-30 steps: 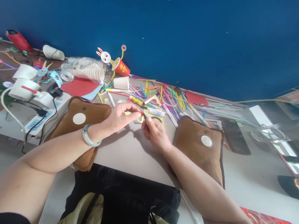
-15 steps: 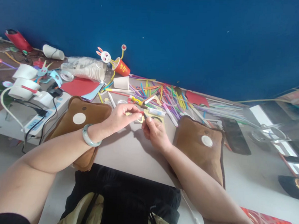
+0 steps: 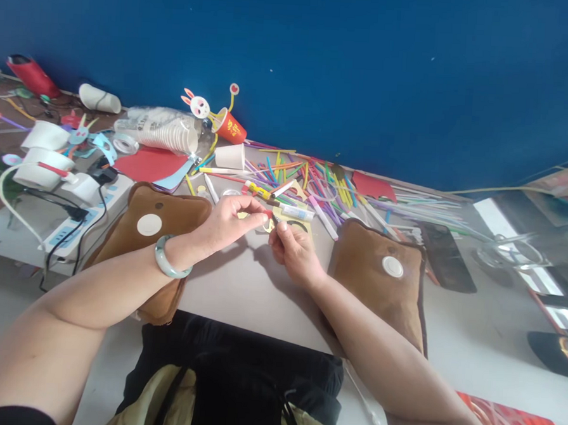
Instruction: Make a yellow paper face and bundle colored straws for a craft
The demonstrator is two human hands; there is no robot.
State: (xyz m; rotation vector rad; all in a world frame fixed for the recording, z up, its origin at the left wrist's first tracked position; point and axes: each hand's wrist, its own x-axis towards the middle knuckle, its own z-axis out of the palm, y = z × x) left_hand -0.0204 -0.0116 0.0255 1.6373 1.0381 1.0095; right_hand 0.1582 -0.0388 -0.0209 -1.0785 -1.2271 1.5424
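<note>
My left hand (image 3: 233,222) has its thumb and index finger pinched on a small red piece (image 3: 268,214) above the middle of the table. Close beside it, my right hand (image 3: 295,248) is closed on a small dark object, mostly hidden by the fingers and too small to name. The two sets of fingertips nearly meet. Just behind them lie a yellow marker (image 3: 258,190), a white glue tube (image 3: 296,212) and pieces of cut yellow paper (image 3: 307,226). A pink marker (image 3: 322,218) rests behind my right hand.
Brown cushions (image 3: 143,230) (image 3: 379,262) flank my hands. Coloured sticks (image 3: 314,182) spread along the blue wall. A red cup (image 3: 231,127) with a rabbit figure, stacked paper cups (image 3: 169,133) and a power strip (image 3: 88,218) are at left; a dark phone (image 3: 446,258) is at right.
</note>
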